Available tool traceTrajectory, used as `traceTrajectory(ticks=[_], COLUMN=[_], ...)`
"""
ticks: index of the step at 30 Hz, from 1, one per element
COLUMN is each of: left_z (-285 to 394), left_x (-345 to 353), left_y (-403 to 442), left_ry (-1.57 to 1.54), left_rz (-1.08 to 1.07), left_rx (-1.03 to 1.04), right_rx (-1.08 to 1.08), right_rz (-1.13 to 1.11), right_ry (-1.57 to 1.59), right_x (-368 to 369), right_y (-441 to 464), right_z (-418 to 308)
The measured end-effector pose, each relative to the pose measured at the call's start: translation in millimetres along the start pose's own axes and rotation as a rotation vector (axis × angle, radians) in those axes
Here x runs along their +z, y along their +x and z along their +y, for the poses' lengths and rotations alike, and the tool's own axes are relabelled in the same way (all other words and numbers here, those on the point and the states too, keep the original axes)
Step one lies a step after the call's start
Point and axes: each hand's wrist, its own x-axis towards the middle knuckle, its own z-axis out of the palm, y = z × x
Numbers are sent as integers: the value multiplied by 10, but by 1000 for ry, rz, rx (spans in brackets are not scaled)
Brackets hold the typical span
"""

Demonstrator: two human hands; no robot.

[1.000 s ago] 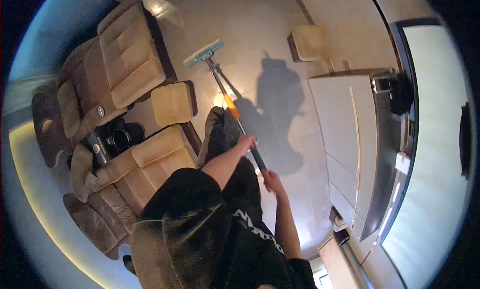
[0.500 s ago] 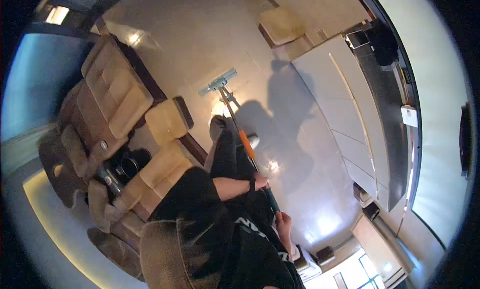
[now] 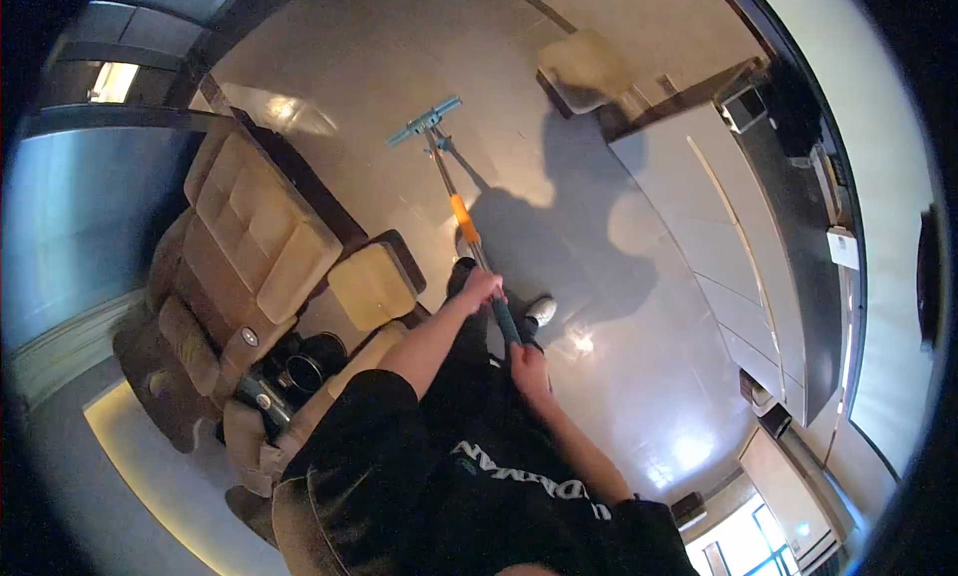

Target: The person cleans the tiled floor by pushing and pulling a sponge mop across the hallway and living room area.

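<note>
I hold a long-handled mop (image 3: 462, 217) with both hands, stretched out in front of me. Its wide light-blue head (image 3: 425, 122) is at the floor; whether it presses on it I cannot tell. An orange sleeve sits partway along the pole, and a dark grip (image 3: 507, 322) covers the near end. My left hand (image 3: 483, 285) is wrapped round the pole just above that grip. Lower down, nearer my body, my right hand (image 3: 529, 367) is closed round the grip's end.
Brown recliner seats (image 3: 269, 237) stand on the left, with a beige footrest (image 3: 374, 285) jutting out. Among them is a dark pot-like container (image 3: 304, 369). A long white cabinet (image 3: 709, 227) runs along the right. Another beige-topped footrest (image 3: 587, 67) is at the far end of the shiny floor (image 3: 399, 37).
The mop head has moved forward and slightly left across the floor. Both hands have gone forward and left with the handle, and my arms are more extended. The view has shifted too.
</note>
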Motion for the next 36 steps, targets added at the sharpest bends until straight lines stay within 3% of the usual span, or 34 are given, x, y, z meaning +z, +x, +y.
traceTrajectory(ticks=[6,7,9,10,11,12,13,14,16,17,18,21,26,27,30,32,36], left_z=[1245,1413,1676,1813,1870,1824,1802,1803,1592,1375,1353,985,551,366,713,254,-284], left_x=[-1422,-1682,-1853,-1868,-1924,-1892,-1823,-1722,-1401,-1250,-1080,-525,95,203,552,900,1803], left_y=[1088,1229,1359,1377,1447,1375,1273,1165,1125,1199,960,450,-108,-35,-883,-571,-531], left_ry=[-4,113,42,-133,-26,-83,-139,-199,-187,-227,-79,-250,-489,-350,-40,362,762], left_rz=[-1,-149,-155,-9,-30,-63,-95,-128,87,98,203,49,-81,-37,-215,-217,-359], left_rx=[82,346,354,103,52,112,185,264,196,192,150,-57,-11,-3,35,-54,-39], right_rx=[2,8,47,64,83,97,-126,-34,147,125,104,126,128,69,-57,62,60], right_rz=[-5,-52,-152,-218,-280,-336,-441,-438,-431,-426,-421,-434,-406,-386,-306,-337,-283], right_ry=[18,72,182,236,294,352,212,246,317,303,291,291,298,259,194,140,175], right_x=[701,792,953,975,935,862,745,643,436,348,287,79,-196,-305,-746,-1047,-1588], right_y=[1277,1493,1815,1896,1940,1953,1966,1936,1730,1677,1655,1399,862,749,367,152,-199], right_z=[-1451,-1610,-1777,-1844,-1883,-1881,-1856,-1842,-1795,-1681,-1485,-1212,-849,-738,-460,-63,950])
